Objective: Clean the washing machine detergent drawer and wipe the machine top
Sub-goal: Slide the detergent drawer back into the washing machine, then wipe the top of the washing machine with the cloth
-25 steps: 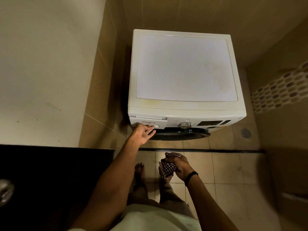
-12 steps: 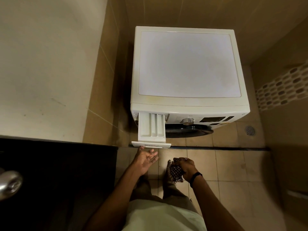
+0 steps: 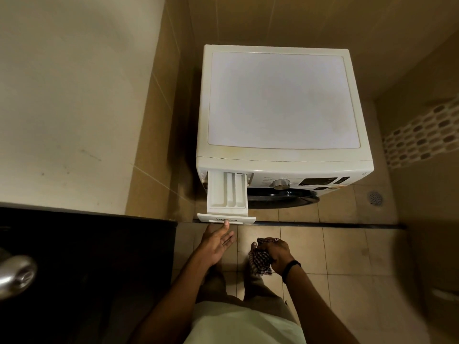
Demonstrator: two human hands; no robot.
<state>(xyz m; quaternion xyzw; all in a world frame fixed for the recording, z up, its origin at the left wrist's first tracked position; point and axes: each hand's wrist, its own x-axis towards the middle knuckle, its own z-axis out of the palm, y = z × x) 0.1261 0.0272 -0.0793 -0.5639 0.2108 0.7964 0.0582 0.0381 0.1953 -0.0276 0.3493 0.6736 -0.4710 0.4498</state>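
white plastic drawer (image 3: 227,192) out | left hand (image 3: 216,244) fingers straight, thumb on front | right hand (image 3: 278,252) grips checked cloth (image 3: 259,263)

The floor (image 3: 347,256) is laid with square beige tiles. A white washing machine (image 3: 283,100) stands on it at the rear wall. A dark strip (image 3: 347,225) crosses the tiles just in front of the machine. A round drain (image 3: 375,197) sits to the machine's right. A bare foot (image 3: 253,245) stands near the strip.

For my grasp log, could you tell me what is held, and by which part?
The right hand grips the checked cloth by its bunched top; left hand holds nothing.
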